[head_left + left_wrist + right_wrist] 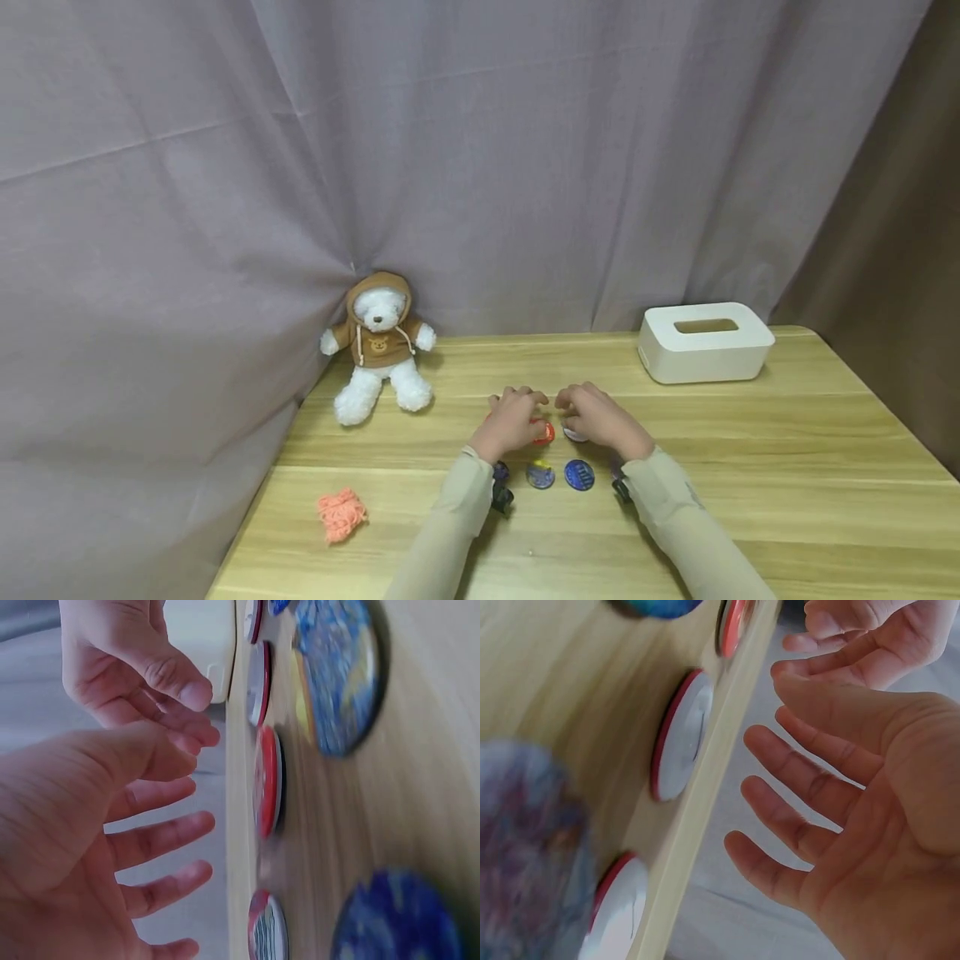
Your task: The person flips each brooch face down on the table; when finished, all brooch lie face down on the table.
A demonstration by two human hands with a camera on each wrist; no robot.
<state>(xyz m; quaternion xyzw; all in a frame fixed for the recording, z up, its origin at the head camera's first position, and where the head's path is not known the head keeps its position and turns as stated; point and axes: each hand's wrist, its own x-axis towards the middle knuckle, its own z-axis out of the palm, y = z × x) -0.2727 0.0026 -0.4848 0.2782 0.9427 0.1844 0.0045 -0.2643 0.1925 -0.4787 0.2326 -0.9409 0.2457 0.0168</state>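
In the head view my left hand (513,423) is held over a red round disc (546,432), fingers spread and loosely bent. My right hand (600,421) hovers beside it, over a white round disc (575,434). Both wrist views show the fingers apart from the discs, with nothing between them. The left wrist view has the red disc on edge to the camera, near a blue-and-yellow painted disc (337,671) and a dark blue one (397,922). Two white discs with red rims (682,735) lie below my right hand, beside a blurred purple-blue disc (529,855).
A white teddy bear in a brown hoodie (378,346) sits at the back left. Nearer the front left lies a coral yarn bundle (341,515). The white tissue box (705,343) stands at the back right, before a grey curtain (480,167). All rest on a wooden table (810,467).
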